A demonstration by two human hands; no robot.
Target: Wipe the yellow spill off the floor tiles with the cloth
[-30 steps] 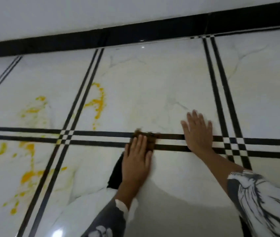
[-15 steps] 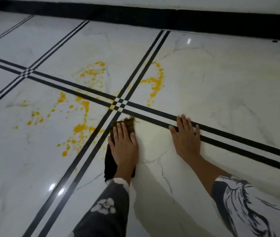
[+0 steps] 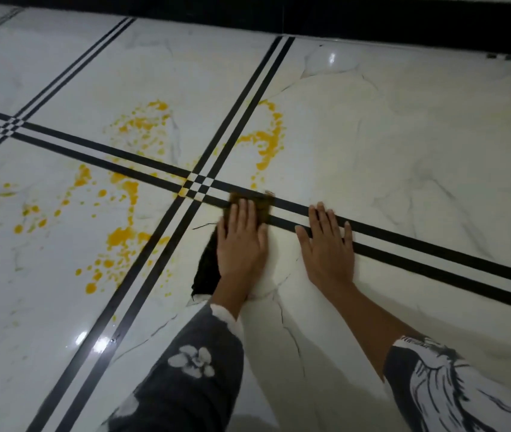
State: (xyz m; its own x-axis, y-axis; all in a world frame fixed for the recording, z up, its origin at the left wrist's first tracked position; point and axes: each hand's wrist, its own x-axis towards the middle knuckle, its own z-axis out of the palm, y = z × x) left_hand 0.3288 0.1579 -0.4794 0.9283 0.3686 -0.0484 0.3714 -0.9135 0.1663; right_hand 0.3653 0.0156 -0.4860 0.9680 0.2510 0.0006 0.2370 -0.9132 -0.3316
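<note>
My left hand (image 3: pixel 240 241) lies flat on the cloth (image 3: pixel 206 269), fingers straight, pressing not gripping, so the whole palm drives it; cloth sits across the stripes (image 3: pixel 410 243), touching the floor; spill (image 3: pixel 123 238) lies just left, mostly unwiped; right hand (image 3: pixel 329 244) is spread flat on the tile (image 3: pixel 404 151), holding nothing, likely bracing my weight.
</note>
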